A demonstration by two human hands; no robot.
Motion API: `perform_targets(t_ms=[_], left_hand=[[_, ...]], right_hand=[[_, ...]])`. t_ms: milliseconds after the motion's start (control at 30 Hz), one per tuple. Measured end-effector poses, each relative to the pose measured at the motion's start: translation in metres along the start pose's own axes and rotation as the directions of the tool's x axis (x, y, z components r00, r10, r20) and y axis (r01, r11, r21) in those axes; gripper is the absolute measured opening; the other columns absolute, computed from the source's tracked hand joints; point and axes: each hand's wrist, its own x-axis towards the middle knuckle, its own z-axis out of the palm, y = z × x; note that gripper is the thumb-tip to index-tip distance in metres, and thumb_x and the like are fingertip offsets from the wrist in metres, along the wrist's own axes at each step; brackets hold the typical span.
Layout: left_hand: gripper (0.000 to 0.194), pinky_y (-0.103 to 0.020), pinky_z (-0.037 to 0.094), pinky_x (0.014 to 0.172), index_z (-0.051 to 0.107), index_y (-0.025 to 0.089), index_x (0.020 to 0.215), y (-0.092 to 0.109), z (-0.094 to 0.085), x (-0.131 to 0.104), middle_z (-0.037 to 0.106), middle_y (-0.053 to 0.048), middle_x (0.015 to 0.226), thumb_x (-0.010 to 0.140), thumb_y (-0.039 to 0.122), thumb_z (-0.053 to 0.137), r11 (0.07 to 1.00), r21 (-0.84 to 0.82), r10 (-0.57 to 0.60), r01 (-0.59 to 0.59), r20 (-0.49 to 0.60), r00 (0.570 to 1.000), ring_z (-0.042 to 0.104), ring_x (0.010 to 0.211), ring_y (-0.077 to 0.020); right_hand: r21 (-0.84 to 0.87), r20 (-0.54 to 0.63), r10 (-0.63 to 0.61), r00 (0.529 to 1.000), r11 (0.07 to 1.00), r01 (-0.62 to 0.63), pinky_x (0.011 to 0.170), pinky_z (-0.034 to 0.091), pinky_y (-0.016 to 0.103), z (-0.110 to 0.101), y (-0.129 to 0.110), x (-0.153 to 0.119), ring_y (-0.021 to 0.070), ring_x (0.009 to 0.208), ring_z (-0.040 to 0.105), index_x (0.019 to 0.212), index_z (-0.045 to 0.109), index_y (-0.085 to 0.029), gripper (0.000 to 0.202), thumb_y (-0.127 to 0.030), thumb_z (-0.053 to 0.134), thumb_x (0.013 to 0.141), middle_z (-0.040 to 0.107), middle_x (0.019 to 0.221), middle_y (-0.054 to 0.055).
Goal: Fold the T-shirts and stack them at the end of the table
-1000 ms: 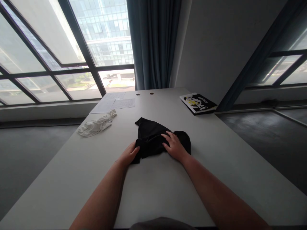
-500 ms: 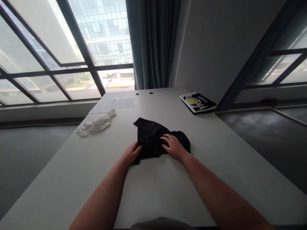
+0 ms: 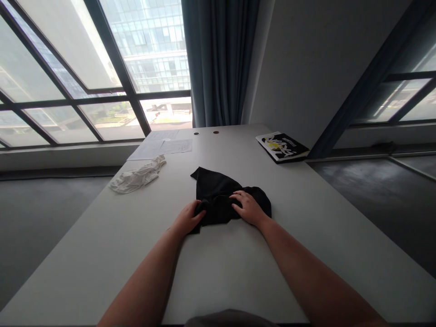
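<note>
A piece of black cloth [image 3: 218,188], creased and partly folded, lies on the white table [image 3: 235,268] in front of me. Its far left corner sticks out in a point. At the near left edge my left hand [image 3: 188,219] grips it, with the thumb on top and the other fingers partly hidden in the folds. On the right part of the cloth my right hand [image 3: 248,208] rests palm down, fingers slightly spread. The cloth's exact kind is not clear from its folded shape.
A crumpled white cloth [image 3: 138,176] lies near the table's left edge, with printed paper sheets [image 3: 175,146] behind it. At the far right sits a black and white bag or packet [image 3: 282,147]. A blue curtain [image 3: 221,63] hangs beyond the table's far end.
My left thumb and fingers have shifted slightly to the right, bunching the cloth a little at its left edge. My right hand stays nearly in place. The view has shifted slightly.
</note>
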Motion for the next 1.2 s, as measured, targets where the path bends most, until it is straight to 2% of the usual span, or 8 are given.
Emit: perform_targets(t_ms=[300,567,700,800,933,1000,1067,1200], left_hand=[[0.029,-0.041,0.052,0.091,0.066,0.023,0.113,-0.005,0.002,0.004,0.074,-0.008,0.105,0.095,0.044,0.056,0.999,0.047,0.026,-0.027,0.015,1.0,0.069,0.101,-0.028],[0.022,-0.038,0.051,0.084,0.066,0.025,0.103,0.004,-0.001,0.002,0.073,-0.008,0.095,0.097,0.041,0.052,0.981,0.163,0.098,-0.103,0.034,0.995,0.069,0.095,-0.0271],[0.026,-0.036,0.05,0.075,0.065,0.025,0.099,0.007,-0.001,-0.003,0.073,-0.008,0.088,0.1,0.043,0.047,0.975,0.217,0.05,-0.043,-0.029,0.998,0.07,0.083,-0.0264],[0.028,-0.034,0.049,0.07,0.065,0.025,0.097,0.008,-0.002,-0.008,0.071,-0.006,0.079,0.1,0.045,0.045,0.975,0.213,0.084,-0.067,-0.07,0.994,0.07,0.074,-0.024],[0.029,-0.033,0.05,0.07,0.066,0.025,0.094,0.009,-0.003,-0.013,0.068,-0.006,0.075,0.1,0.046,0.045,0.975,0.202,0.126,-0.087,-0.189,0.974,0.069,0.071,-0.0225],[0.028,-0.035,0.053,0.076,0.067,0.024,0.098,0.008,-0.005,-0.011,0.07,-0.007,0.08,0.099,0.045,0.048,0.977,0.188,0.136,-0.097,-0.207,0.969,0.071,0.079,-0.0242],[0.033,-0.041,0.054,0.09,0.068,0.021,0.113,0.005,-0.007,-0.008,0.073,-0.012,0.1,0.096,0.047,0.056,0.973,0.151,0.194,-0.173,-0.137,0.971,0.071,0.101,-0.0286],[0.085,-0.054,0.033,0.122,0.049,0.019,0.151,-0.001,0.0,-0.004,0.05,-0.019,0.155,0.08,0.056,0.077,0.941,0.072,0.318,-0.331,0.152,0.936,0.039,0.149,-0.0377]], right_hand=[[-0.003,-0.002,-0.005,1.0,1.0,0.005,0.112,0.042,0.046,0.0,-0.001,0.0,0.0281,0.125,0.058,0.123,0.07,-0.02,0.034,-0.027,0.062,0.091,0.063,0.133,0.012],[0.005,0.003,-0.014,1.0,1.0,0.014,0.112,0.042,0.046,0.0,-0.001,0.0,0.0274,0.124,0.058,0.121,0.07,-0.022,0.032,-0.026,0.061,0.09,0.063,0.132,0.011],[0.012,0.006,-0.029,1.0,1.0,0.029,0.112,0.043,0.046,0.0,-0.003,0.0,0.0271,0.123,0.058,0.122,0.069,-0.022,0.033,-0.026,0.059,0.091,0.063,0.131,0.011],[0.005,-0.019,-0.04,0.999,0.999,0.04,0.113,0.042,0.047,0.001,-0.002,-0.001,0.0275,0.126,0.056,0.135,0.061,-0.023,0.044,-0.027,0.058,0.091,0.062,0.135,0.011],[-0.116,-0.07,0.061,0.996,0.991,-0.069,0.119,0.032,0.056,0.003,0.01,-0.002,0.0323,0.136,0.049,0.146,0.052,-0.023,0.056,-0.034,0.059,0.092,0.056,0.143,0.014],[-0.179,-0.084,0.142,0.986,0.972,-0.155,0.12,0.028,0.061,0.003,0.023,-0.002,0.0352,0.14,0.046,0.147,0.052,-0.022,0.058,-0.039,0.059,0.093,0.054,0.147,0.017],[-0.205,-0.093,0.202,0.975,0.954,-0.217,0.12,0.027,0.063,0.002,0.037,-0.001,0.0369,0.143,0.044,0.149,0.051,-0.021,0.06,-0.044,0.059,0.094,0.051,0.15,0.018],[-0.195,-0.091,0.25,0.964,0.945,-0.264,0.12,0.027,0.062,0.001,0.055,0.0,0.0369,0.144,0.044,0.15,0.05,-0.017,0.063,-0.047,0.057,0.094,0.051,0.152,0.02]])
